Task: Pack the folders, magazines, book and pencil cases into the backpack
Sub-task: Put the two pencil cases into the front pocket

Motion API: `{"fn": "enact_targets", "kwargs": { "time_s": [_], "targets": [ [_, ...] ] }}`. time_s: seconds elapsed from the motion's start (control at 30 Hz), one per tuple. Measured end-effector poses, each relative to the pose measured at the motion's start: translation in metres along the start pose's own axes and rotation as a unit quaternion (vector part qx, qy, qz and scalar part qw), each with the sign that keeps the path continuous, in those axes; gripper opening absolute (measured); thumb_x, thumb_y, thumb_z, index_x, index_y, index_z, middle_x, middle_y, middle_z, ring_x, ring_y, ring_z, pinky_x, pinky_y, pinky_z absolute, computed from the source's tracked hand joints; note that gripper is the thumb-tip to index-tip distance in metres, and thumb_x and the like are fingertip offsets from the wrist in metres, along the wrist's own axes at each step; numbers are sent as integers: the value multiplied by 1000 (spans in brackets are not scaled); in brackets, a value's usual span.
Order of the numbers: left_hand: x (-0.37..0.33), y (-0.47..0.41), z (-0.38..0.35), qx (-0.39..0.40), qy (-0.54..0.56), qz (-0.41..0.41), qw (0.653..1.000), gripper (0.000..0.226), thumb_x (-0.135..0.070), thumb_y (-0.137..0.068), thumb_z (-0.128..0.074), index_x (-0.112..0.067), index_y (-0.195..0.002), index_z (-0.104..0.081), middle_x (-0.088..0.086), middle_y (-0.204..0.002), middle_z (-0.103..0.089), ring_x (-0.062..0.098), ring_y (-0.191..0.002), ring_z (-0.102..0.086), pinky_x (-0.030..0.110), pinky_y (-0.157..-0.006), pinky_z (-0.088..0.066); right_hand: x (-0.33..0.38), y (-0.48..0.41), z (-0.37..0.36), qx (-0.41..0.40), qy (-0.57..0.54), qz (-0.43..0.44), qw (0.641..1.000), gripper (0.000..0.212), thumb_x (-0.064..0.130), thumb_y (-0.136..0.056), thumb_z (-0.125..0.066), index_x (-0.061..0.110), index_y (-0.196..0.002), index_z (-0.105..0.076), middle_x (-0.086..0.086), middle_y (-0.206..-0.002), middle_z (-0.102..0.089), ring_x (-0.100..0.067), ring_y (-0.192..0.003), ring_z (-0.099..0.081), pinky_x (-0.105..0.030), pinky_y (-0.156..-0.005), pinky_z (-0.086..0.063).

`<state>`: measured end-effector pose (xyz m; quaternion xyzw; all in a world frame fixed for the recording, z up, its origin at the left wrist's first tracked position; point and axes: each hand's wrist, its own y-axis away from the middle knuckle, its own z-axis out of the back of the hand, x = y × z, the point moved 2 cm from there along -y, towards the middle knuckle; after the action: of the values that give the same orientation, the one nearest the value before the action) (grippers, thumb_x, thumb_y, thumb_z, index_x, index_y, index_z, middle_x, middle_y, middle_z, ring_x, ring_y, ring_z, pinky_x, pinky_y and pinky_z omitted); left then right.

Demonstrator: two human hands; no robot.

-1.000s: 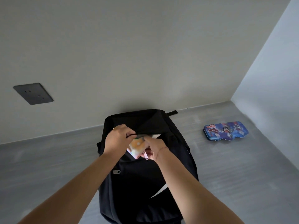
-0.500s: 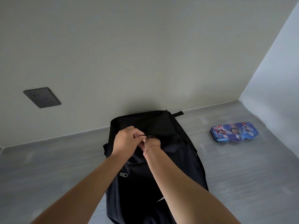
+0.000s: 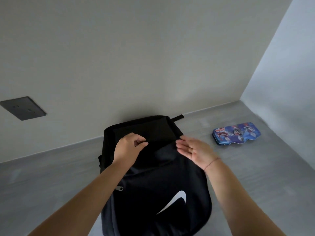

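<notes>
Right hand (image 3: 196, 151) now off backpack (image 3: 163, 193)

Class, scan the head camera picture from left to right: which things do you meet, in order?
Wall socket → left hand, pinching the edge of the backpack → right hand, open → pencil case on the floor.

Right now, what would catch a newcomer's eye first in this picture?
The black backpack with its white swoosh, lying mid-frame on the grey surface, with the left hand pinching its upper edge and the right hand open beside it. Next, the bright blue pencil case, apart to the right near the wall.
</notes>
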<state>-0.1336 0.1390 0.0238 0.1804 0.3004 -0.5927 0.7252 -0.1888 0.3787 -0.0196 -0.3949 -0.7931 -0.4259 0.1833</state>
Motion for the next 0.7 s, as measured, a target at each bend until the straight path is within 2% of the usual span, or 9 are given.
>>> {"fn": "enact_targets", "kwargs": {
  "time_s": [0.1,0.2,0.3,0.4,0.43,0.47,0.53,0.6,0.7],
  "targets": [
    [-5,-5,-9,0,2,6,1000,7,-28,-79,-73,-28,-85,-71,-14,-78,-61,3,-72,-59,20,-66,-48,35,-10,75,-217,-74,75,970,44,11,-94,-52,-2,-136,-44,-14,-107,-66,-23,-106,-62,-35,-106,-42],
    [-8,-8,-13,2,-12,14,1000,6,-27,-79,-73,-26,-85,-72,-12,-78,-61,5,-72,-59,21,-66,-48,57,-22,117,-311,-91,77,943,47,20,-91,-57,7,-135,-47,-1,-88,-59,-16,-94,-58,-31,-106,-38],
    [-9,-9,-14,11,-19,26,999,4,-28,-79,-73,-28,-83,-72,-11,-79,-62,6,-74,-60,24,-69,-50,68,-38,141,-365,1,44,930,47,25,-93,-53,6,-135,-43,-11,-123,-57,-27,-113,-58,-42,-105,-42],
    [-10,-8,-13,18,-28,27,999,4,-29,-79,-73,-30,-81,-70,-12,-80,-63,5,-75,-60,26,-71,-52,72,-51,149,-346,116,57,929,49,29,-93,-48,5,-136,-42,-9,-102,-55,-24,-86,-59,-45,-94,-47],
    [-11,-8,-13,18,-31,27,999,4,-29,-78,-73,-30,-81,-71,-12,-80,-63,5,-74,-60,27,-71,-53,75,-53,149,-356,191,33,914,52,31,-93,-50,7,-138,-41,-10,-103,-55,-26,-94,-60,-43,-93,-48],
    [-12,-9,-12,16,-34,26,999,4,-29,-78,-74,-30,-80,-71,-12,-79,-63,4,-74,-60,27,-71,-53,78,-54,148,-376,311,-10,873,57,31,-91,-54,10,-141,-35,-12,-112,-56,-28,-107,-58,-40,-95,-48],
    [-12,-9,-12,12,-40,27,999,5,-30,-77,-75,-32,-79,-70,-13,-77,-63,4,-73,-60,26,-70,-53,90,-57,146,-395,504,-11,768,71,26,-87,-62,16,-146,-24,-12,-134,-52,-28,-124,-50,-35,-96,-46],
    [-12,-9,-13,10,-37,28,999,8,-29,-76,-75,-34,-76,-69,-14,-76,-63,3,-71,-61,25,-69,-52,94,-63,149,-370,599,-22,710,69,23,-86,-64,14,-144,-28,-10,-140,-49,-28,-128,-48,-34,-97,-45],
    [-10,-10,-14,4,-34,31,999,12,-28,-75,-76,-37,-73,-68,-14,-74,-63,2,-69,-61,22,-66,-50,93,-67,152,-376,625,-49,683,63,21,-86,-63,12,-142,-35,-9,-141,-47,-28,-129,-46,-34,-100,-43]
  ]
}}
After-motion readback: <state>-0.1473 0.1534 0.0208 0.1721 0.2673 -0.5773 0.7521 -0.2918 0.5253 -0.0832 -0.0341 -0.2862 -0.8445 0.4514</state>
